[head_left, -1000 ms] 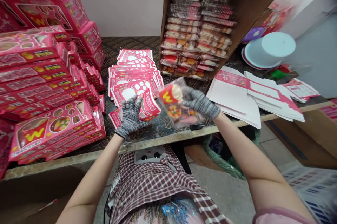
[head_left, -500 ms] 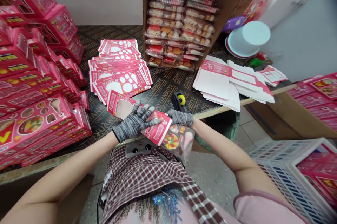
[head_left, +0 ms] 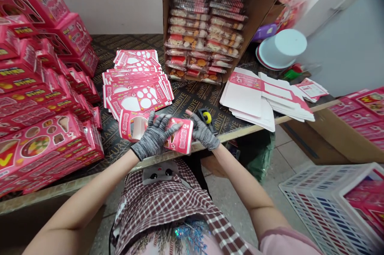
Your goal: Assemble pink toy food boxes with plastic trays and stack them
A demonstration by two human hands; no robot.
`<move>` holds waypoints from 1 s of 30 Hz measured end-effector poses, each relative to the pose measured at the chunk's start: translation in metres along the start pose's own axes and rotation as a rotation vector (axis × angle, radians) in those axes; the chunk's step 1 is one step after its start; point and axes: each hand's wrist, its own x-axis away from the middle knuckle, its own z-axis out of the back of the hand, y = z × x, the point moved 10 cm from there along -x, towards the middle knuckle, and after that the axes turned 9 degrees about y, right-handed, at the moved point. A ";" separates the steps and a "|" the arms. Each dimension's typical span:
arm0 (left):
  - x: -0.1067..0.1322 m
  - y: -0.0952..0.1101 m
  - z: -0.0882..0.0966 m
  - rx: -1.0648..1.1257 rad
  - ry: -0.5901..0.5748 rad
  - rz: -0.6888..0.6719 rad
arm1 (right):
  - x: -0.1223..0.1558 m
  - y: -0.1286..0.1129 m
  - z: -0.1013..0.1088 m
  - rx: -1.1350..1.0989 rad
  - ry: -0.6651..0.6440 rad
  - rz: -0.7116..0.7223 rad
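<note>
Two hands [head_left: 156, 133] [head_left: 204, 132], one held box [head_left: 185, 137]; one basket [head_left: 319, 207]

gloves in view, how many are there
2: one on the left hand across the pink box, one on the right hand at the box's right end; others could be hidden.

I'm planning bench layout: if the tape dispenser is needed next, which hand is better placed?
Right, probably: the right hand is beside the tape dispenser; the left hand lies farther off, across the pink box.

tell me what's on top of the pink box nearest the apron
The left hand lies across the pink box; its ends show, but the middle beneath is covered.
</note>
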 end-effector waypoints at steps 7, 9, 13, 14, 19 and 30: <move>0.004 -0.017 0.041 1.054 0.283 0.279 | -0.006 -0.001 -0.046 -0.083 -0.031 0.059; 0.002 -0.018 0.043 1.307 0.319 0.335 | -0.005 -0.002 -0.058 -0.044 -0.041 0.046; 0.001 -0.048 0.049 1.372 0.529 0.470 | -0.008 -0.013 -0.042 0.042 0.104 0.044; 0.003 -0.057 0.051 1.332 0.593 0.486 | -0.010 -0.015 -0.036 0.072 0.120 0.039; 0.005 -0.060 0.020 1.317 0.404 0.454 | -0.018 -0.026 -0.004 0.125 0.210 0.057; 0.049 -0.074 -0.068 1.030 0.398 0.647 | -0.056 -0.078 0.022 -0.223 0.436 0.129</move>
